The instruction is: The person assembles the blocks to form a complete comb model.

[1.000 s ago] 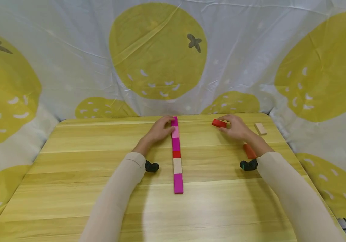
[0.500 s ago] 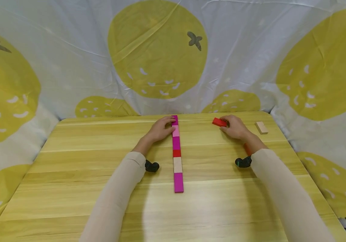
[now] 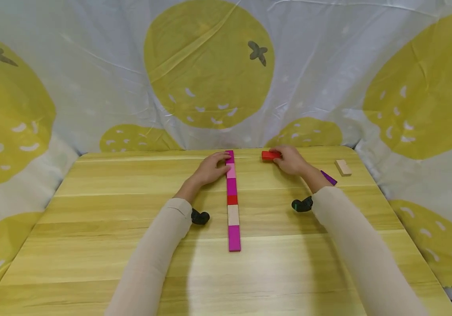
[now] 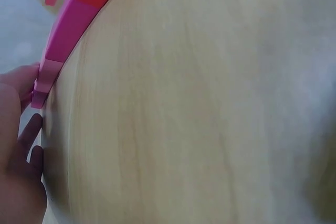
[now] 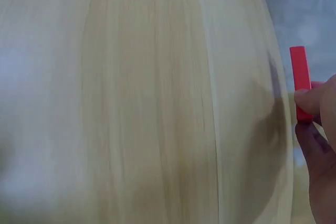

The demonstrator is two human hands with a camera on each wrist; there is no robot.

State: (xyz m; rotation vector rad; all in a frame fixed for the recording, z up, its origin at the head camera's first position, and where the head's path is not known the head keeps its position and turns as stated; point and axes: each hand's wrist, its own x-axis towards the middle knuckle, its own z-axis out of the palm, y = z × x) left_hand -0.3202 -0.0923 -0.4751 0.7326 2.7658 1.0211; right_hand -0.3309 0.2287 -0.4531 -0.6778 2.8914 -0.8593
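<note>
A straight row of flat magenta, pink, red and tan blocks (image 3: 234,238) runs away from the person along the table. At its far end my left hand (image 3: 209,168) rests against the row. Its thumb touches the pink block (image 3: 231,171), and a finger lies at the far magenta block (image 3: 229,158). To the right of that end, my right hand (image 3: 290,159) pinches a red block (image 3: 269,156) by one end between thumb and fingers. The right wrist view shows this red block (image 5: 300,69) raised above the table, apart from the row.
Right of my right arm lie a purple wedge-like piece (image 3: 329,177), partly seen, and a tan block (image 3: 343,167). Behind the table's far edge hangs a white curtain (image 3: 316,66) with yellow fruit prints. Black wrist cameras (image 3: 302,204) sit under both sleeves.
My right hand has carried the red block left, towards the row's far end. The purple piece has come into sight, and an orange piece is now hidden by the arm. My left hand stays put.
</note>
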